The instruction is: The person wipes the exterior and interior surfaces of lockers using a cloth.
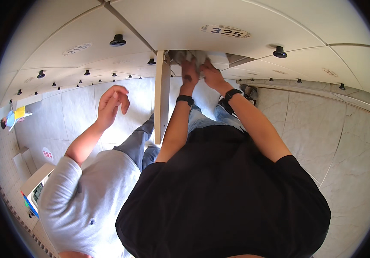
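Both my hands reach into an open locker compartment [236, 59], beneath a large closed door. A crumpled, soft-looking greyish-white thing [200, 56] sits at the compartment's mouth; its exact kind cannot be made out. My left hand [188, 71] closes on its left part, with a dark mark showing on the back of the hand. Close beside it, my right hand [211, 76] grips the right part with bent fingers. The fingertips are partly hidden in the pale folds. Each wrist wears a black band. The compartment's door [162, 99] stands open, just left of my left forearm.
At my left stands a person in a grey shirt [92, 202], one hand [111, 105] raised near the open door. Locker doors with black knobs [117, 41] stretch to both sides. A box [34, 189] with dark contents is at the far left. Pale tiles [314, 129] cover the floor.
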A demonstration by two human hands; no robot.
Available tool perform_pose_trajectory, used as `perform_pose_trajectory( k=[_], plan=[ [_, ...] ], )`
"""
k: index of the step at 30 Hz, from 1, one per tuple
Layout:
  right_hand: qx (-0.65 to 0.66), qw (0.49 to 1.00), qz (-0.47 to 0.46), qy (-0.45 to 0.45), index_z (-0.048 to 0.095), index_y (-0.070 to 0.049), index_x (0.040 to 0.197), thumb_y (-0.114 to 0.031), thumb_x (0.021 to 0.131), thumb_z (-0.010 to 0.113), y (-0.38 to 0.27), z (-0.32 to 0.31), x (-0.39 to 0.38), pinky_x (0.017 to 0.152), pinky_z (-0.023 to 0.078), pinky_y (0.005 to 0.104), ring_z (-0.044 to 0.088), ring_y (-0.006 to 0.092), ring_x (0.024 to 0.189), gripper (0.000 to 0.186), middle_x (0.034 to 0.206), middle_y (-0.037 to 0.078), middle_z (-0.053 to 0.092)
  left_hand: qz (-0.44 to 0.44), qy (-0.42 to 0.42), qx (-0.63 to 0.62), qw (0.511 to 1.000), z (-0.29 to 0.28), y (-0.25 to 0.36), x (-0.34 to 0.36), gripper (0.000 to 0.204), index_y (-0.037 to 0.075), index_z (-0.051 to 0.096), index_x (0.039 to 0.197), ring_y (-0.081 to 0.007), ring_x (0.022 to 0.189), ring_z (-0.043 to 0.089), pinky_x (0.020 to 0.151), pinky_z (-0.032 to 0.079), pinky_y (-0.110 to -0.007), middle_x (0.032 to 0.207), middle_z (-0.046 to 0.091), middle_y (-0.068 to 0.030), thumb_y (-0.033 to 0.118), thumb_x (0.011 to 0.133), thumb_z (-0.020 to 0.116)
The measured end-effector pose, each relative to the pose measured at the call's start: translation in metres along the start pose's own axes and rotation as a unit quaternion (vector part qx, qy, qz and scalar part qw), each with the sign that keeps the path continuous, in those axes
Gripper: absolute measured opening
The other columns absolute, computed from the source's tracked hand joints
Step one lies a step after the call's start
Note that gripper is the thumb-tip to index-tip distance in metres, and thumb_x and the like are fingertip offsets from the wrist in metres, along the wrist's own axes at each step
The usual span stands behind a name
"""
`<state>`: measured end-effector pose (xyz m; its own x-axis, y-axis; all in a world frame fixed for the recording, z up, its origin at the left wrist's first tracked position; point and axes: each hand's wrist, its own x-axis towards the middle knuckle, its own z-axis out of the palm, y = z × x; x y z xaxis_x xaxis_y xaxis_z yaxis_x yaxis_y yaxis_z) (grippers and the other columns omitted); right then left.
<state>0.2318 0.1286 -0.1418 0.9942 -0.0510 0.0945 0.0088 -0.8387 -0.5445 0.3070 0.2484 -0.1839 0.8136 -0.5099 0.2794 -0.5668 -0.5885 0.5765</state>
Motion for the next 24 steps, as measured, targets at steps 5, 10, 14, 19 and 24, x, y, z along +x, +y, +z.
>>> perform_pose_trajectory(
  k=[5, 10, 14, 19, 24],
  plan=[
    [-0.031, 0.989, 0.146, -0.017, 0.056, -0.005, 0.105, 0.004, 0.072, 0.059, 0.059, -0.040, -0.062, 0.095, 0.047, 0.0464, 0.054, 0.0420, 0.113, 0.034, 0.126, 0.021, 0.050, -0.102, -0.279, -0.481, 0.825, -0.342, -0.022, 0.013, 0.057, 0.006, 0.027, 0.149, -0.0133, 0.086, 0.059, 0.079, 0.049, -0.031, 0.105, 0.061, -0.0084, 0.032, 0.102, 0.046],
    [0.063, 0.991, 0.112, -0.036, 0.057, -0.003, 0.102, 0.000, 0.073, 0.058, 0.078, -0.056, -0.075, 0.090, 0.048, 0.0464, 0.056, 0.0408, 0.110, 0.028, 0.118, 0.023, 0.056, -0.080, -0.204, -0.379, 0.899, -0.383, 0.008, 0.004, 0.056, 0.010, 0.025, 0.151, -0.0187, 0.100, 0.061, 0.085, 0.050, -0.032, 0.131, 0.054, -0.0123, 0.028, 0.101, 0.046],
    [0.118, 0.979, 0.134, -0.094, 0.056, -0.003, 0.106, -0.005, 0.071, 0.065, 0.076, -0.082, -0.071, 0.091, 0.048, 0.0414, 0.058, 0.0395, 0.108, 0.036, 0.116, 0.022, 0.058, -0.033, -0.198, -0.360, 0.911, -0.397, 0.032, 0.005, 0.058, 0.015, 0.023, 0.153, -0.0222, 0.114, 0.059, 0.091, 0.050, -0.035, 0.150, 0.036, -0.0148, 0.027, 0.101, 0.047],
    [0.244, 0.959, 0.103, -0.102, 0.046, -0.005, 0.125, -0.006, 0.071, 0.067, 0.028, -0.115, -0.055, 0.096, 0.045, 0.0379, 0.057, 0.0378, 0.111, 0.058, 0.121, 0.021, 0.056, -0.037, -0.194, -0.279, 0.940, -0.187, 0.084, -0.019, 0.055, 0.004, 0.045, 0.136, -0.0350, 0.117, 0.054, 0.099, 0.044, -0.039, 0.133, 0.050, -0.0221, 0.009, 0.081, 0.047],
    [0.314, 0.945, -0.027, -0.091, 0.041, -0.006, 0.135, -0.006, 0.069, 0.068, -0.030, -0.159, -0.039, 0.104, 0.039, 0.0383, 0.049, 0.0357, 0.121, 0.071, 0.129, 0.018, 0.050, -0.007, -0.144, -0.245, 0.959, -0.184, 0.156, -0.026, 0.059, 0.012, 0.057, 0.124, -0.0388, 0.101, 0.057, 0.088, 0.047, -0.041, 0.103, 0.060, -0.0182, -0.004, 0.068, 0.050]
  ],
)
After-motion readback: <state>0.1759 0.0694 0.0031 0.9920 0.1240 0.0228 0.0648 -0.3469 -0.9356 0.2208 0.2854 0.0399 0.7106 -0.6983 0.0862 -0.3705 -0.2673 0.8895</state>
